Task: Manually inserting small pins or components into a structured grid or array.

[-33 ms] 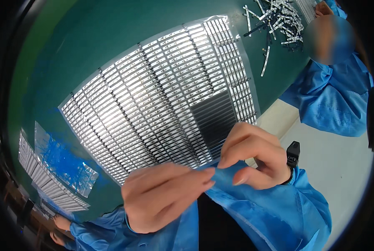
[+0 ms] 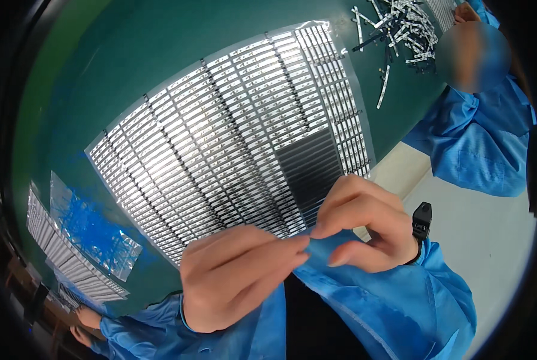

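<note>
The left hand brings its fingertips nearly together, any hold unclear; the right hand parts thumb and forefinger, seemingly empty. Beyond both, the strip sheet spans the table, strips slanting up rightward, dark patch nearer the right.

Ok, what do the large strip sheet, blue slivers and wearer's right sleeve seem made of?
Large strip sheet: perhaps glossy plastic or coated metal, given glare. Blue slivers: probably plastic, by tangled strands; finish unclear. Right sleeve: likely satiny cloth, by sheen and creases.
</note>
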{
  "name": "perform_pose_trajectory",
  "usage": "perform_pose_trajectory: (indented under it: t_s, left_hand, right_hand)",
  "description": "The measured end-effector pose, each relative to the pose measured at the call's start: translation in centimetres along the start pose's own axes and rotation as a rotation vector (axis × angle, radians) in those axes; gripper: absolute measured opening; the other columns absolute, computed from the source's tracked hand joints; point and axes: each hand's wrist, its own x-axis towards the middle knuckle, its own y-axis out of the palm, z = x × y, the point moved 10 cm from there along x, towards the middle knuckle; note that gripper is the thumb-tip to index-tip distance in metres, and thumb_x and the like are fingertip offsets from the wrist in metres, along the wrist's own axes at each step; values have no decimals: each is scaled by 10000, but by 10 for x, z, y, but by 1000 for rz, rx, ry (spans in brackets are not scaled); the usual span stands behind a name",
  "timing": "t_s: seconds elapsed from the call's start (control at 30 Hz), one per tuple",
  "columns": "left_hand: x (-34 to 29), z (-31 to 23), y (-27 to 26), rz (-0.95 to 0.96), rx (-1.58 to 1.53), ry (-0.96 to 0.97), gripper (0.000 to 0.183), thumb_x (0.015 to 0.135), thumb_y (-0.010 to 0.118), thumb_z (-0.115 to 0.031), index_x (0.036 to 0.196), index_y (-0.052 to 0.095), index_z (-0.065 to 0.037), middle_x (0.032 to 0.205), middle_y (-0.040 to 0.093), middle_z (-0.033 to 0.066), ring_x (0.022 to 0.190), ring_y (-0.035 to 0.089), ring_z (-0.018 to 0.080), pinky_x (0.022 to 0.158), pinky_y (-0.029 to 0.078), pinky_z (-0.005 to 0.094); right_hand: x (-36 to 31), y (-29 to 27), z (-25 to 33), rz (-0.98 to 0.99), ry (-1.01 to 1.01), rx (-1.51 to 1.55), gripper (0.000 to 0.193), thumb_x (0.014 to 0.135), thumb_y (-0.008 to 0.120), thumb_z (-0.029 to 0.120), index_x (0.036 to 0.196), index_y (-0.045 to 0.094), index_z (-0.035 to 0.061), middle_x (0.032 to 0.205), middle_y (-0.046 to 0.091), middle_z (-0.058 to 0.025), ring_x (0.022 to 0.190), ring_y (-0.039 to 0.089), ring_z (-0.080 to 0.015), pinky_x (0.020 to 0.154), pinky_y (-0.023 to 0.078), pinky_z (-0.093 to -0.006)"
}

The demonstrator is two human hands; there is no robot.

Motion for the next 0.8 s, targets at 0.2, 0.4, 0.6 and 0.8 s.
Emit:
perform_pose_trajectory:
  t_s: [0.2, 0.4, 0.6, 0.8]
  left_hand:
    - [-8, 11, 4, -66, 117, -95, 210, 767, 848, -33, 957, 764, 0, 766, 668, 63, 592, 654, 185, 487, 498, 294]
    - [-7, 17, 10, -8, 93, -146, 225, 767, 846, 46, 981, 782, 25, 765, 713, 103, 567, 621, 138, 494, 433, 260]
    - [-9, 32, 1, -58, -9, -314, 228, 776, 848, 37, 992, 791, -6, 779, 719, 63, 557, 522, 49, 474, 322, 214]
    - [-12, 37, -3, -90, -125, -318, 180, 815, 791, 77, 975, 785, -5, 814, 715, 85, 609, 538, 50, 497, 330, 213]
  right_hand:
    - [2, 10, -3, 24, -8, -114, 198, 875, 757, -19, 1046, 665, -59, 941, 635, -179, 783, 637, -289, 675, 517, -347]
    - [2, 13, -9, 50, 16, -106, 158, 879, 725, -45, 1021, 657, -60, 919, 628, -172, 763, 631, -282, 646, 504, -340]
    - [1, 3, -16, 18, 43, -59, 107, 892, 709, -51, 992, 671, -57, 899, 640, -152, 735, 629, -237, 629, 499, -316]
    - [2, 2, -22, 21, 33, -43, 98, 890, 716, -47, 981, 684, -54, 905, 660, -142, 734, 635, -204, 622, 501, -293]
